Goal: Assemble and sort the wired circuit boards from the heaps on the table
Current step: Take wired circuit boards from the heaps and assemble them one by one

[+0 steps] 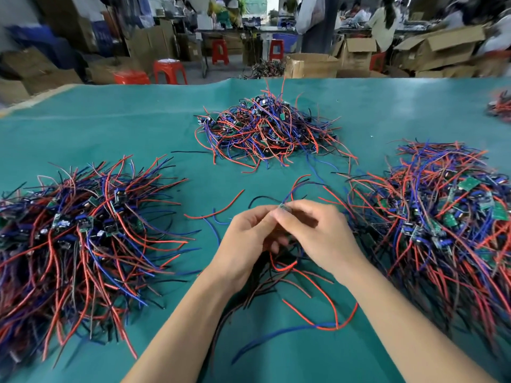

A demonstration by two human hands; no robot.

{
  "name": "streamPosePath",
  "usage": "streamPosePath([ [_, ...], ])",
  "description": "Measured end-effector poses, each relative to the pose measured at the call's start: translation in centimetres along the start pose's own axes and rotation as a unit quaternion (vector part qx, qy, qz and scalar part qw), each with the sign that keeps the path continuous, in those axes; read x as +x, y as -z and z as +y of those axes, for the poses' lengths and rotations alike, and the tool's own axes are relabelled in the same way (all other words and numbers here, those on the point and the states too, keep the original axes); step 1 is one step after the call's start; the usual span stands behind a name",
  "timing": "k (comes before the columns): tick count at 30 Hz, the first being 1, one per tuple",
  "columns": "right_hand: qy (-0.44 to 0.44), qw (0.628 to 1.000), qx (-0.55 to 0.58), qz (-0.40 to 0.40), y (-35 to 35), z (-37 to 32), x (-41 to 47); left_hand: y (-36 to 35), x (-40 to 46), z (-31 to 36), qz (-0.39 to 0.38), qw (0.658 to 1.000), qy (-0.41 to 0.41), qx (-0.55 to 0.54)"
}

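1. A table (pixel 110 128) covered in a teal cloth filled most of the head view, with cardboard boxes (pixel 439 51) and red stools (pixel 169 70) on the floor beyond its far edge
2. The left heap (pixel 83 239) of red, blue and black wires with small boards tangled in it spread over the near left part of the table
3. The right heap (pixel 448 214) of the same sort of wired boards lay on the near right, several green boards showing face up near its top
4. The far heap (pixel 265 128) sat at the middle of the table, well apart from the other two
5. A few loose wires (pixel 304 299) lay on the cloth between the two near heaps, under and just beside the forearms
6. The left hand (pixel 246 241) was curled, its thumb and forefinger pinching a small circuit board (pixel 282 207) held up above the cloth between the near heaps
7. The right hand (pixel 318 230) was also curled, its fingertips pinching the same board from the other side, touching the left fingertips
8. Red, blue and black wires ran from the board, some arching up past the fingers and others hanging down under the palms
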State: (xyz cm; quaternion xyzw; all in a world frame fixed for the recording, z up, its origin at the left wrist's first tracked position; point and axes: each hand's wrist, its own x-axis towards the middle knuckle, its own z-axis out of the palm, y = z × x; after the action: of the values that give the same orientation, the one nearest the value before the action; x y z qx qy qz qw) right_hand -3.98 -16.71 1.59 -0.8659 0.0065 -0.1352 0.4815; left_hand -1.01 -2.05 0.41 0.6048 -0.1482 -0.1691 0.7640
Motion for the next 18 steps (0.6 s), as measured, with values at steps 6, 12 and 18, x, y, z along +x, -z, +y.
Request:
streamPosePath([
  [6,0.007,0.998,0.052,0.026,0.5,0.4,0.2,-0.3,-0.3,0.2,-0.018,0.999,-0.003,0.027],
  [12,0.047,0.992,0.104,0.062,1.0,0.3,0.4,-0.4,-0.6,0.3,-0.015,0.989,-0.008,0.146],
  [18,0.031,0.973,0.112,0.202,3.4,0.5,1.5,-0.5,-0.9,0.6,-0.075,0.978,-0.012,0.194],
])
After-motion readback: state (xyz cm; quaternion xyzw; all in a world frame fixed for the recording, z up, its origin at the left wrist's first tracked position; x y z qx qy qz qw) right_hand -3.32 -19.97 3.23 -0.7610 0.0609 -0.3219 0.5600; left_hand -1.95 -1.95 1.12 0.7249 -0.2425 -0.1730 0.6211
